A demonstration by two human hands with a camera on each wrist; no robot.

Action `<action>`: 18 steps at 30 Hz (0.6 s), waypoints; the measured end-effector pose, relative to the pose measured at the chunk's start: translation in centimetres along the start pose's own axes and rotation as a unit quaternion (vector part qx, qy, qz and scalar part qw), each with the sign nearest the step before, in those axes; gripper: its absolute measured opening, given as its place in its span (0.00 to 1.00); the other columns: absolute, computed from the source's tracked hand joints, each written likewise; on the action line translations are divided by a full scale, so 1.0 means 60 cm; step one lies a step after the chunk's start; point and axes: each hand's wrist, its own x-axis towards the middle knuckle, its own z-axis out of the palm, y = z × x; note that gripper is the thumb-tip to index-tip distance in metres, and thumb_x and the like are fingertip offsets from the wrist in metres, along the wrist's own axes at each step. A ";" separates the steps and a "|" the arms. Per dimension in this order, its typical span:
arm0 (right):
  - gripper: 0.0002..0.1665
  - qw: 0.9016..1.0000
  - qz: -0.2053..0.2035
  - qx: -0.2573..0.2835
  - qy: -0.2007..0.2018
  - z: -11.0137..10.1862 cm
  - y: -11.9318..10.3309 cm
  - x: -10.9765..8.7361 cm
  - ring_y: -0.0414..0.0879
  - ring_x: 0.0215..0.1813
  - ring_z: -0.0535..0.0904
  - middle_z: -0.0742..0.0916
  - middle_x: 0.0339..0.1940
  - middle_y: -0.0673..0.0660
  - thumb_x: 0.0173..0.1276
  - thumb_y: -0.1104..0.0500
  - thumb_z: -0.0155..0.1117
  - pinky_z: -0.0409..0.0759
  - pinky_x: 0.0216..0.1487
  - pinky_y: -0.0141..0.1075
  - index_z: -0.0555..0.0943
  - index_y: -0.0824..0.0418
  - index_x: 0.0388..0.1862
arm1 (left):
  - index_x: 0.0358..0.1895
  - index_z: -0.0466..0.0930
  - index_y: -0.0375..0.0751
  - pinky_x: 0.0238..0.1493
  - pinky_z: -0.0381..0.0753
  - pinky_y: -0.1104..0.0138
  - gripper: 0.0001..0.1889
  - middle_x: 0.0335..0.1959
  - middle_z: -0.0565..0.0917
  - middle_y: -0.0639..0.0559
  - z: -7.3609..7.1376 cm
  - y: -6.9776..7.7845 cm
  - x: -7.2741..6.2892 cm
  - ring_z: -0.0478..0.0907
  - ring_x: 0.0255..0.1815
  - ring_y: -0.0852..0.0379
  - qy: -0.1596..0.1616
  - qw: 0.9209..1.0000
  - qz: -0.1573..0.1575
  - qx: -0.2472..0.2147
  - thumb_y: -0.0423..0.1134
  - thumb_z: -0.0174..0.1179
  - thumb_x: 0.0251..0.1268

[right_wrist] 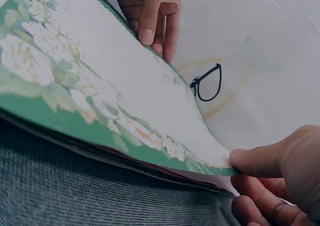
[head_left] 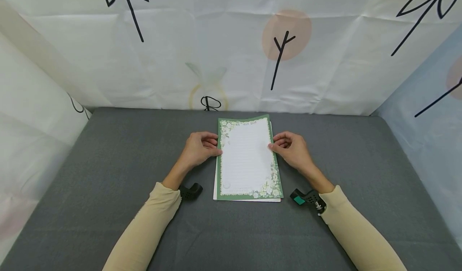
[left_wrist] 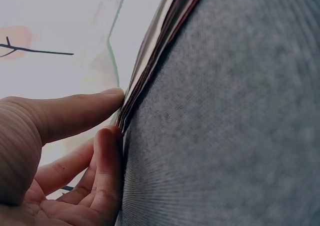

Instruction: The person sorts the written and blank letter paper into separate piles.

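Observation:
A stack of lined writing paper point(head_left: 247, 158) lies before me, its top sheet bordered in green with white flowers at two corners. Below that sheet, the edges of other sheets stick out slightly at the bottom and right. My left hand point(head_left: 200, 147) pinches the stack's left edge, thumb on top and fingers beneath. On the opposite edge my right hand point(head_left: 293, 148) grips the paper between thumb and fingers. Several layered sheet edges point(left_wrist: 150, 60) show in the left wrist view. The right wrist view has the flowered border point(right_wrist: 65, 75) close up, the sheets bending slightly.
A grey cloth point(head_left: 126, 174) covers the table. Behind it hangs a white curtain point(head_left: 231, 42) printed with line-drawn trees and leaves, and similar fabric stands at both sides. Black wrist cameras point(head_left: 191, 191) sit below both hands, at the ends of beige sleeves.

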 end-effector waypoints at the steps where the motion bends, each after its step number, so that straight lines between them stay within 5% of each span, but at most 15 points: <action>1: 0.16 1.000 -0.003 0.005 0.000 0.000 0.001 0.000 0.45 0.36 0.79 0.86 0.36 0.64 0.68 0.63 0.72 0.77 0.37 0.30 0.81 0.72 0.48 | 0.57 0.81 0.29 0.42 0.81 0.62 0.24 0.44 0.83 0.40 0.000 0.000 0.000 0.82 0.42 0.48 0.001 1.000 -0.001 0.001 0.28 0.74 0.56; 10: 0.15 0.997 -0.006 0.080 0.001 0.001 0.002 0.002 0.41 0.35 0.79 0.85 0.38 0.66 0.69 0.66 0.70 0.78 0.37 0.29 0.80 0.75 0.49 | 0.58 0.81 0.31 0.43 0.82 0.62 0.23 0.45 0.82 0.39 -0.001 -0.001 -0.001 0.82 0.43 0.46 0.010 0.999 0.020 -0.023 0.28 0.73 0.58; 18: 0.12 0.980 -0.007 0.195 0.027 0.002 0.000 0.004 0.38 0.34 0.82 0.84 0.32 0.52 0.70 0.71 0.65 0.81 0.40 0.29 0.77 0.79 0.46 | 0.65 0.77 0.37 0.46 0.83 0.62 0.27 0.45 0.85 0.40 -0.006 0.006 0.000 0.85 0.43 0.51 0.015 0.996 0.019 -0.081 0.30 0.72 0.62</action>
